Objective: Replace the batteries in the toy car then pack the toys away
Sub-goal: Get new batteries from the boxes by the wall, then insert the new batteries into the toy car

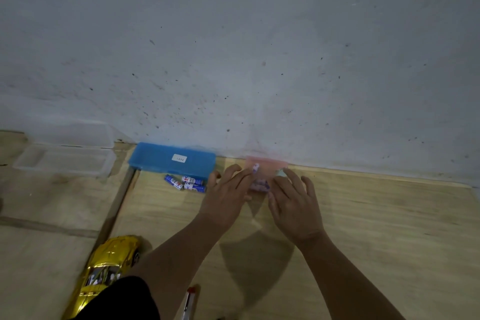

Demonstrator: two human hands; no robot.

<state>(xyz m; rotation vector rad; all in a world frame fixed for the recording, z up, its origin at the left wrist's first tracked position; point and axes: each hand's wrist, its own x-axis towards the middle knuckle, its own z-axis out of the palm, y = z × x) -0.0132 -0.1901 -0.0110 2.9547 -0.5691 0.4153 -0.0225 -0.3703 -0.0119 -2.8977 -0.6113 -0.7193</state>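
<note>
Because both hands are crowded over one small pink case [267,163] hard against the wall [259,47], the likeliest slip is a spill — the batteries inside [259,185], seen only as a blurred purple-and-white patch through the translucent plastic, could roll out across the wooden board [376,215] if the case is tipped or pried too sharply. A second risk, as I judge it, is mixing cells: three or so loose blue batteries [185,182] lie just beside the left hand, in front of the blue case [155,157], and fresh and spent ones could easily be confused if they end up together.

The left hand [226,195] lies with fingers spread and extended, fingertips touching the near-left part of the pink case; it is not closed round anything. The right hand [293,202] is likewise splayed, its index finger reaching to the case's right edge. Whether either thumb is hooked under the lid I cannot tell — motion blur and the hands themselves hide that.

The toy car [109,267], shiny gold, sits well apart at the lower left, partly hidden behind a dark sleeve or knee. A clear plastic box [65,161] stands open further left, and a slim red-tipped tool [189,299] — probably a screwdriver — lies near the bottom edge.
</note>
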